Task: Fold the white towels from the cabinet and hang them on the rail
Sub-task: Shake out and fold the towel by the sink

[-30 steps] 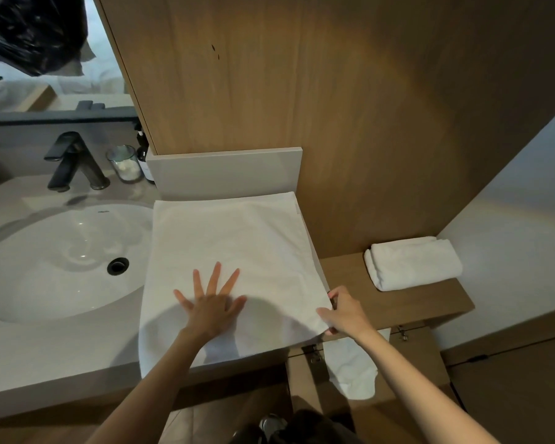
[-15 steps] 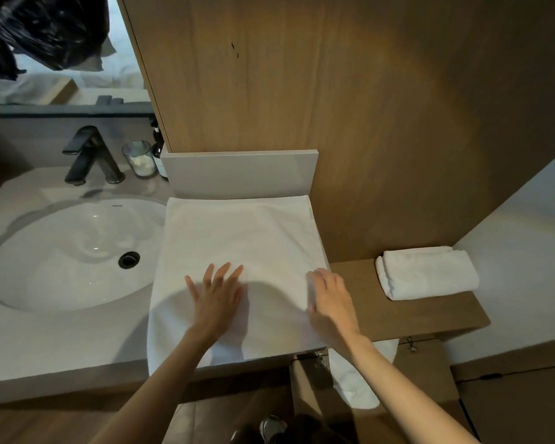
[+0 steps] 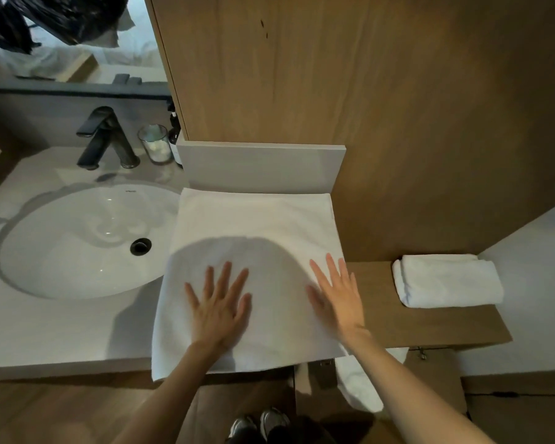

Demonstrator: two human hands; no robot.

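Note:
A white towel (image 3: 253, 225) lies spread flat on the pale counter (image 3: 45, 331), to the right of the sink. Its near edge hangs a little over the counter's front. My left hand (image 3: 220, 307) presses flat on the towel's near middle, fingers straight and spread. My right hand (image 3: 337, 298) lies flat on the towel's right edge, fingers straight. A second white towel (image 3: 449, 280), folded small, sits on the wooden shelf (image 3: 430, 325) to the right. More white cloth (image 3: 359, 382) hangs below the shelf's front. No rail is in view.
A white oval sink (image 3: 77, 241) with a black drain and a dark tap (image 3: 104, 137) fills the left. A glass jar (image 3: 154, 144) and a dark bottle (image 3: 174, 136) stand behind it. A wood panel wall (image 3: 366, 91) rises at the back. Shoes (image 3: 257, 423) show at the bottom.
My right hand let go of the towel's near right corner and moved up to lie flat on its right edge. My left hand stayed flat on the towel.

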